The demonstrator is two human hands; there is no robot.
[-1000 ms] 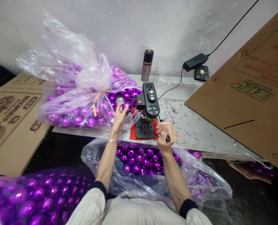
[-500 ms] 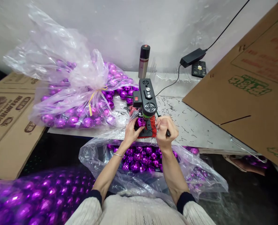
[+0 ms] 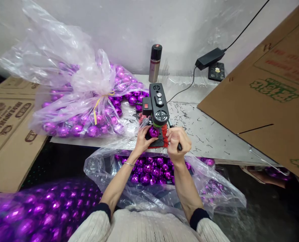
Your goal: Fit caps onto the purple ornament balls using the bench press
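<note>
My left hand (image 3: pixel 143 141) is closed around a shiny purple faceted ball (image 3: pixel 154 131), pressed on the base under the head of a small black bench press machine (image 3: pixel 158 107). My right hand (image 3: pixel 177 144) grips the machine's black lever handle (image 3: pixel 179 146), just right of the ball. Below my hands an open clear plastic bag (image 3: pixel 164 188) holds several purple balls. A tied clear bag (image 3: pixel 89 101) full of purple balls lies on the table to the left of the machine.
A dark spray can (image 3: pixel 155 63) stands by the wall behind the machine. A black power adapter (image 3: pixel 210 57) and its cable lie at the back right. Cardboard sheets (image 3: pixel 267 101) lean at the right and lie at the left. Another bag of purple balls (image 3: pixel 38 211) lies bottom left.
My left hand carried a purple ball from beside the tied bag rightward to under the machine head. My right hand stayed on the lever.
</note>
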